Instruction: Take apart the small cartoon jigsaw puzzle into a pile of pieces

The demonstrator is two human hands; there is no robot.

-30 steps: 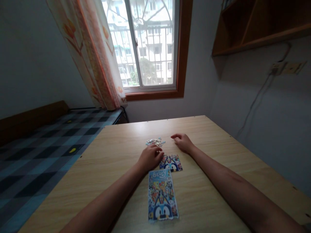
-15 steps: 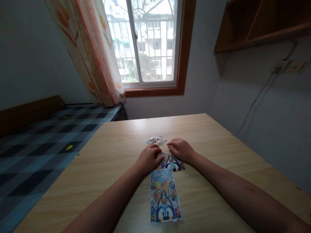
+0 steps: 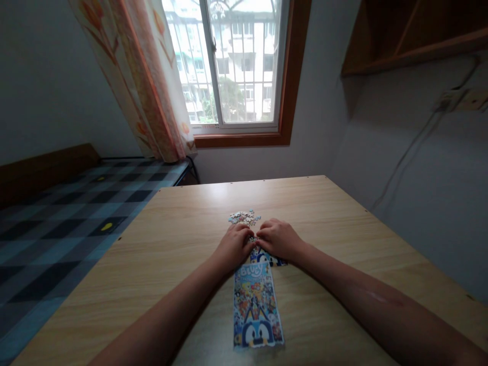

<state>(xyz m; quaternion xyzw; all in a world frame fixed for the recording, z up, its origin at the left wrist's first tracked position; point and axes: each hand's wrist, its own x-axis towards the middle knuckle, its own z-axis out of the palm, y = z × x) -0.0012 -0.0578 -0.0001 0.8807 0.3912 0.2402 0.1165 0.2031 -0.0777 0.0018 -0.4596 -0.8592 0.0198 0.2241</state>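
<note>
A partly joined jigsaw puzzle [image 3: 270, 260] lies flat on the table, its upper part covered by my hands. At its upper left edge, my left hand [image 3: 236, 246] has its fingers curled and thumb close to them; anything between them is hidden. Over the puzzle's top edge, my right hand [image 3: 280, 239] reaches in with fingers bent together, tips almost meeting the left hand's. Whatever it pinches is too small to make out. Just beyond both hands sits a heap of loose puzzle pieces [image 3: 244, 217]. Nearer me is a printed picture sheet [image 3: 256, 300] headed "Bluey", showing a blue dog's face.
All this rests on a pale wooden table [image 3: 183, 229]. A bed with a checked cover [image 3: 76, 218] stands along the left, and a patterned curtain [image 3: 152, 91] hangs by the window [image 3: 244, 76]. A wooden shelf [image 3: 415, 56] and cable [image 3: 404, 152] are on the right wall.
My right hand has moved left and slightly towards me, closing in on my left hand and covering more of the puzzle. My left hand stays about where it was.
</note>
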